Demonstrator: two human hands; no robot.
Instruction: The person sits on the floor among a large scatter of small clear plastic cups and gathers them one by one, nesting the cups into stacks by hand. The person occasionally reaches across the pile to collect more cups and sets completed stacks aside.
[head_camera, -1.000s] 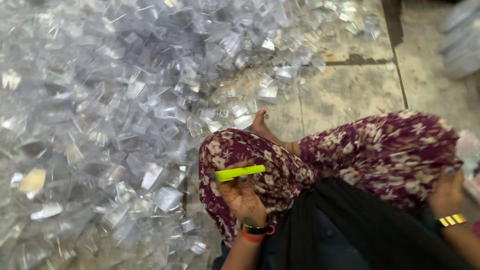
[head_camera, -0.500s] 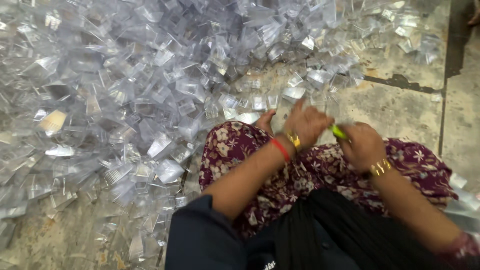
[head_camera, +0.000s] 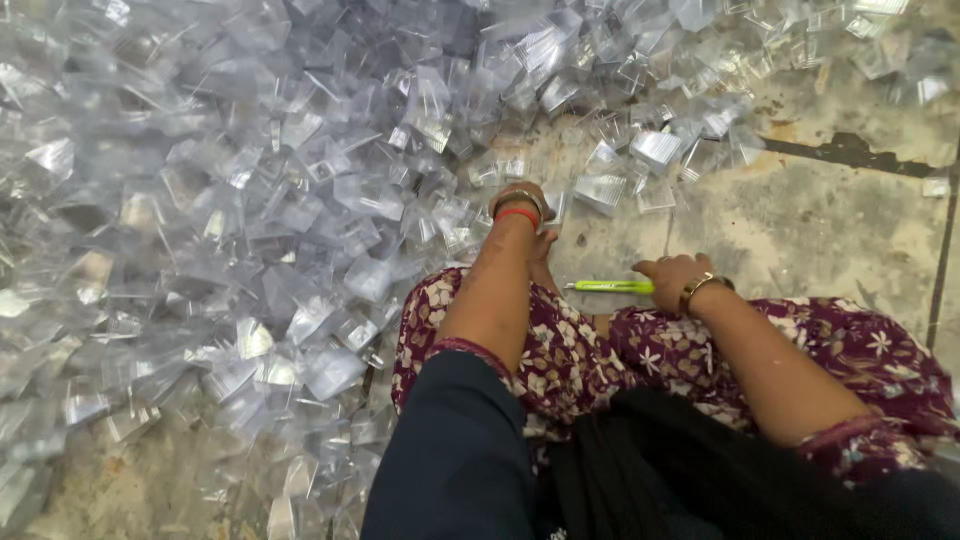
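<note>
I sit on the floor with my legs folded in maroon floral cloth. My right hand, a gold bangle at its wrist, is closed on one end of a slim yellow-green pen-like tool that lies level above my knee, pointing left. My left arm reaches forward, and my left hand bends down past red and gold bangles at the edge of a pile of clear plastic pieces. Its fingers are hidden behind the wrist. A bare foot shows just under that wrist.
Several clear plastic boxes and folded pieces cover the floor on the left and along the top. Loose clear boxes lie just ahead of my hands. Stained stone floor with a dark crack lies on the right.
The view has tilted down and closer. My left hand let go of the green tool and stretched forward to the pile's edge. My right hand now holds the tool alone, lower over my knee.
</note>
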